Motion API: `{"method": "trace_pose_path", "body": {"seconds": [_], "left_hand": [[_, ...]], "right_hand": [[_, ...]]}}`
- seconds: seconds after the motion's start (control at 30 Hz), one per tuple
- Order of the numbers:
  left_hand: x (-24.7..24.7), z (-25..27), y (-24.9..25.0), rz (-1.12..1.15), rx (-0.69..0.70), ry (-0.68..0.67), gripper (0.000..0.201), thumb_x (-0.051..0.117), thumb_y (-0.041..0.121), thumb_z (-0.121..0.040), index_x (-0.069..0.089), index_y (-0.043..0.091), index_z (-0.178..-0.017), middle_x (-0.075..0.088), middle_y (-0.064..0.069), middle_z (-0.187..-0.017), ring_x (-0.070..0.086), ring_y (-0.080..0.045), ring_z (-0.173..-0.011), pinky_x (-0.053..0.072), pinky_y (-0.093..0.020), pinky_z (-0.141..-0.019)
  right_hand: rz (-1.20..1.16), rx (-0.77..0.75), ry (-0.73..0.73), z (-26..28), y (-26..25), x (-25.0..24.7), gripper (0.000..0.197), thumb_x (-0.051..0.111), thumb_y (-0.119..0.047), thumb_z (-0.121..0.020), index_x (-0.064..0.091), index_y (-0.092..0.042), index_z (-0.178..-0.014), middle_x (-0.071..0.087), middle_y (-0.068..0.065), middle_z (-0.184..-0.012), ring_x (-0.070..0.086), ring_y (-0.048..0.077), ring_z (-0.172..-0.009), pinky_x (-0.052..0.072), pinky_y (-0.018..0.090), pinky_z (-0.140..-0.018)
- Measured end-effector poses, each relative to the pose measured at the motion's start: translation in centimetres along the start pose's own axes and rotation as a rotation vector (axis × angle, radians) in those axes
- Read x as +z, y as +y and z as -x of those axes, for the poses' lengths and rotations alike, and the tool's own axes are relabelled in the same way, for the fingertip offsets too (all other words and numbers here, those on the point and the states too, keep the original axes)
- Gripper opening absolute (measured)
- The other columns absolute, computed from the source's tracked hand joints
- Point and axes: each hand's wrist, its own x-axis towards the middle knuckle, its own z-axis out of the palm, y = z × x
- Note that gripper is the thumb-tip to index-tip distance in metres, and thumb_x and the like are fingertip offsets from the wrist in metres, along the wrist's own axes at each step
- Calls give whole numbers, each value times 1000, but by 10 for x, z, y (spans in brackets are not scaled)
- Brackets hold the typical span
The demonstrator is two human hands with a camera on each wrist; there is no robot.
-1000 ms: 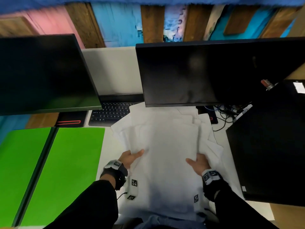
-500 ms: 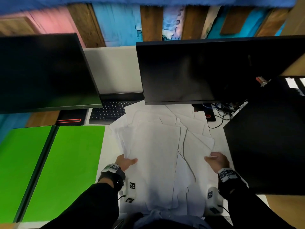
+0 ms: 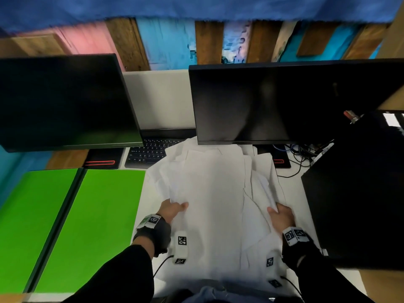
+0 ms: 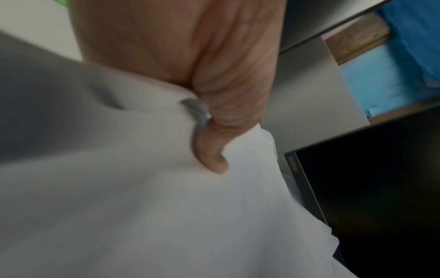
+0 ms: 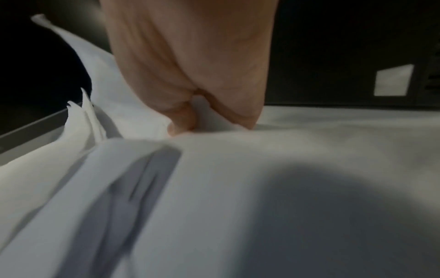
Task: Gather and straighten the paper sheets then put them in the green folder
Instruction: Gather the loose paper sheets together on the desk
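A loose, fanned pile of white paper sheets lies on the white desk in front of me. My left hand grips the pile's left edge, thumb on top and fingers hidden under the paper sheets. My right hand pinches the right edge of the paper sheets, with several sheets bunched and lifted beside the thumb. The green folder lies open and flat at the left of the desk, apart from the pile.
Two dark monitors stand at the back, the right one overhanging the pile's far edge. A black keyboard sits behind the sheets. A black computer case stands close at the right, with cables behind it.
My right hand moved left from the pile's outer right side and now pinches bunched sheets. The sheets on the right are pushed closer together. My left hand keeps its hold.
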Motion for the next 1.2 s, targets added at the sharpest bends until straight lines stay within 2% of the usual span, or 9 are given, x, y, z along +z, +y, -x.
{"method": "trace_pose_path", "body": {"seconds": [0.07,0.27,0.43,0.53,0.6,0.73,0.87,0.97,1.2], "left_hand": [[7,-1,-7,-39,0,-46,56,81,11,-66,60,-6,-114,67,-22,-112,65,-35,-103,51,-48,-95],[23,13,-17,-344,114,-124,66,78,24,-59,59,-2,-116,66,-12,-112,63,-26,-100,51,-37,-93],[44,27,-2,-417,197,-238,47,69,13,-81,52,1,-123,61,-8,-118,59,-26,-113,46,-32,-99],[45,27,5,-340,208,-216,22,66,10,-82,60,9,-103,66,-4,-99,63,-24,-98,50,-25,-80],[27,17,1,-352,251,-38,6,62,11,-85,66,9,-88,68,-9,-86,64,-27,-95,46,-23,-72],[-33,4,-15,-372,142,358,24,56,13,-86,69,-2,-99,70,-24,-105,63,-38,-102,47,-34,-84],[-52,-22,-42,-276,71,228,28,72,21,-67,69,5,-91,71,-25,-95,67,-39,-95,54,-43,-87],[-33,-15,-31,-203,88,151,44,74,15,-74,57,3,-113,67,-18,-96,65,-30,-86,53,-39,-86],[6,-6,-2,-230,106,212,40,48,-2,-86,46,-8,-126,55,-27,-128,53,-40,-118,43,-40,-95]], "right_hand": [[-24,31,-73,-1,-4,12,31,60,-21,-91,69,-4,-115,72,16,-107,66,31,-101,51,37,-94],[-289,74,-201,1,-12,30,64,44,-56,-93,48,-12,-140,51,8,-142,43,25,-135,29,38,-115],[-96,30,-126,-9,1,39,43,77,-19,-77,66,-4,-115,70,12,-113,65,27,-102,50,38,-96],[-102,74,-22,-15,5,38,34,76,-12,-75,69,0,-106,72,20,-104,68,34,-96,54,43,-91],[-120,94,39,-21,6,26,29,75,-11,-76,70,2,-102,72,22,-102,69,35,-94,54,44,-90],[-71,154,149,-28,12,-6,32,74,-13,-77,70,3,-104,71,22,-107,66,38,-99,51,37,-88],[102,172,192,-29,19,-18,43,75,-17,-73,67,-3,-113,64,16,-124,58,39,-112,48,39,-94],[177,130,196,-28,22,-11,61,76,-21,-74,56,-8,-130,50,10,-141,46,38,-125,41,43,-104],[-53,32,-93,-16,26,11,52,77,-10,-77,59,1,-124,66,17,-117,62,34,-112,45,44,-102]]}}
